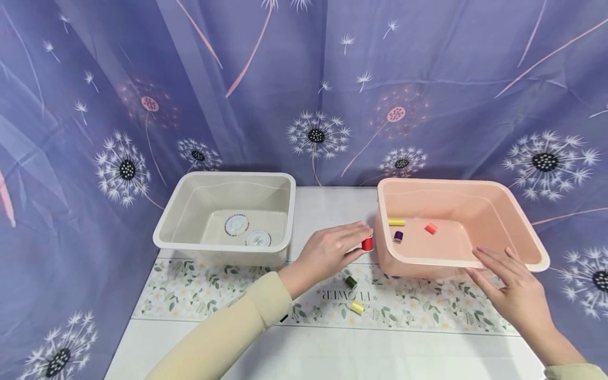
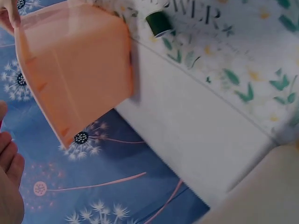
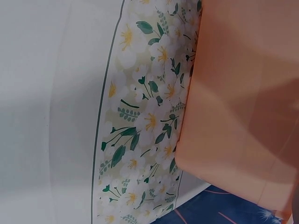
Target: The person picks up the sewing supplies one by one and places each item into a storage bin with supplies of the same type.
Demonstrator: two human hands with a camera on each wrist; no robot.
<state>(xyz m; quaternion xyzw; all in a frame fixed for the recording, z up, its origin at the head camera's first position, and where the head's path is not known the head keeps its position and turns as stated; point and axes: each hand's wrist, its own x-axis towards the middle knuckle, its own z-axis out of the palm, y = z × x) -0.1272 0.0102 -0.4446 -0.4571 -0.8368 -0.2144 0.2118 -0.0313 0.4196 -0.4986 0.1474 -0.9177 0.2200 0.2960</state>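
Between the thumb and fingers of my left hand is a red thread spool, held just outside the left wall of the pink basin. My right hand holds that basin's front rim, fingers over the inside and thumb outside. Inside the basin lie a long yellow spool, a purple spool and an orange-red spool. A dark green spool and a yellow spool lie on the table below my left hand. In the left wrist view, part of the left hand shows at the edge.
A beige basin stands on the left with two round pin wheels, one behind the other. A small black object is partly hidden by my left sleeve. Behind the table hangs a blue dandelion-print curtain.
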